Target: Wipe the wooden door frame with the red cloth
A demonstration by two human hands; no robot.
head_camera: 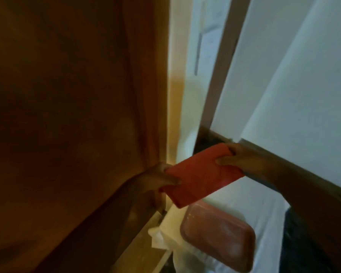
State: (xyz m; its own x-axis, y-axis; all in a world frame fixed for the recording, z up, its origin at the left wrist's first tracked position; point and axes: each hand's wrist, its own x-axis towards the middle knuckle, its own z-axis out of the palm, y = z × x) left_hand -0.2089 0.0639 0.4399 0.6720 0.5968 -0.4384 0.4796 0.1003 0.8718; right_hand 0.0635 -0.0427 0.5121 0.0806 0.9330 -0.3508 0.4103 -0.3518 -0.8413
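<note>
- Flat, folded rectangular red cloth point(202, 174), stretched in mid-air between both hands, just right of the brown wooden door frame point(146, 85) and apart from its surface.
- Left hand point(158, 178): fingers closed, pinching the cloth's lower-left edge, close against the frame's vertical edge.
- Right hand point(234, 158): thumb and fingers closed on the upper-right corner.
- Pale wall point(303, 85) behind; open gap beside the frame.
- Blurred reddish rounded object point(219, 237) below the cloth.

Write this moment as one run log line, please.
left hand: holds cloth | right hand: holds cloth | cloth: folded, off door frame | wiping: not started
</note>
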